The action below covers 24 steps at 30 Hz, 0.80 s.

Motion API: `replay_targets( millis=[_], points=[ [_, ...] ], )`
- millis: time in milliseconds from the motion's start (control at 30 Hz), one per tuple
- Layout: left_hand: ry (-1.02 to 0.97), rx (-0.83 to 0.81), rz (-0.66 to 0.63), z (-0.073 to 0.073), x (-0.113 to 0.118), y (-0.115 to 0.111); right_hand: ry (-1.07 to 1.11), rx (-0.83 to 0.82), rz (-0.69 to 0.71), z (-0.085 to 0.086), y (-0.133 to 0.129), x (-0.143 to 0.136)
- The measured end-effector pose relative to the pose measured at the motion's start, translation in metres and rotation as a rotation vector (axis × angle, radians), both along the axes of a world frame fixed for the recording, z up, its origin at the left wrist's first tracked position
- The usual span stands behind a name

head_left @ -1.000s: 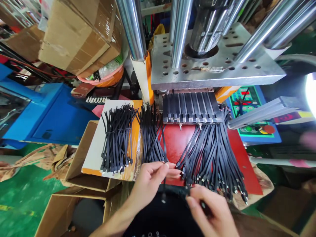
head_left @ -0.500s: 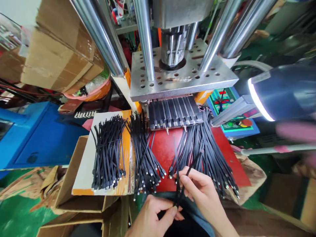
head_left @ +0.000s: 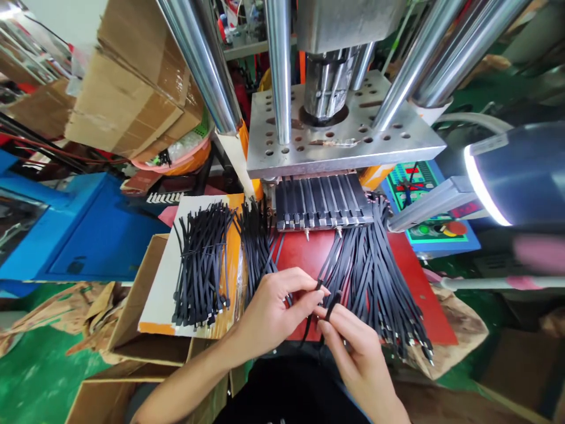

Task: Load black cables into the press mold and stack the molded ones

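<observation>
My left hand (head_left: pixel 276 309) pinches a black cable near one end, its thumb and forefinger closed just left of my other fingertips. Between the closed fingers of my right hand (head_left: pixel 355 341) runs a black flat cable (head_left: pixel 334 306), bent at the top. Whether both hands grip the same cable I cannot tell. Behind them a loose fan of black cables (head_left: pixel 375 277) with metal plug ends spreads over the red board (head_left: pixel 302 250). Left of it lies another bunch of cables (head_left: pixel 256 244), partly covered by my left hand. A slotted fixture (head_left: pixel 322 203) holds a row of cables, plugs facing me.
Above the fixture stands a press with a thick steel plate (head_left: pixel 344 154) and upright rods. A tied cable bundle (head_left: pixel 203 265) lies on a white and orange board (head_left: pixel 161 288) at left. A lamp (head_left: pixel 521 176) and a control panel (head_left: pixel 435 203) are at right. Cardboard boxes (head_left: pixel 136 318) stand lower left.
My left hand has risen from low near my lap to beside the right fingertips, now covering part of the middle bunch. My right hand has shifted slightly. The whole view has shifted a little.
</observation>
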<state>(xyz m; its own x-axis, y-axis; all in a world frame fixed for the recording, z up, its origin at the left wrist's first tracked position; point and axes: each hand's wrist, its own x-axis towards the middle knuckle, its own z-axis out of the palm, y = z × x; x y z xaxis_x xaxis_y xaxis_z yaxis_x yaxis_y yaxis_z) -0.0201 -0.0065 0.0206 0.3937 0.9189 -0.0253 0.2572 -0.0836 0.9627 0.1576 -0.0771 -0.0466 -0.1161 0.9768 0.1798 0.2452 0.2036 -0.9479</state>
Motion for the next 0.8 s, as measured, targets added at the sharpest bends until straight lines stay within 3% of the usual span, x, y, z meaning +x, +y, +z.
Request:
replay_targets(
  millis=[200, 533, 633, 700, 800],
  points=[
    [-0.079, -0.031, -0.025, -0.002, -0.004, -0.001, 0.015, 0.036, -0.028, -0.003, 0.006, 0.010],
    [-0.050, -0.003, -0.004, 0.002, -0.003, 0.000, 0.082, -0.008, 0.003, -0.005, 0.022, -0.007],
    [-0.023, 0.103, 0.072, 0.006, -0.004, 0.015, 0.047, -0.083, 0.043, -0.009, 0.016, -0.015],
    [0.009, 0.200, 0.136, 0.004, -0.007, 0.035, 0.019, -0.221, 0.154, -0.008, 0.009, -0.017],
    [0.097, 0.388, 0.159, -0.013, -0.012, 0.075, -0.025, -0.327, 0.361, 0.008, 0.012, -0.008]
  ],
)
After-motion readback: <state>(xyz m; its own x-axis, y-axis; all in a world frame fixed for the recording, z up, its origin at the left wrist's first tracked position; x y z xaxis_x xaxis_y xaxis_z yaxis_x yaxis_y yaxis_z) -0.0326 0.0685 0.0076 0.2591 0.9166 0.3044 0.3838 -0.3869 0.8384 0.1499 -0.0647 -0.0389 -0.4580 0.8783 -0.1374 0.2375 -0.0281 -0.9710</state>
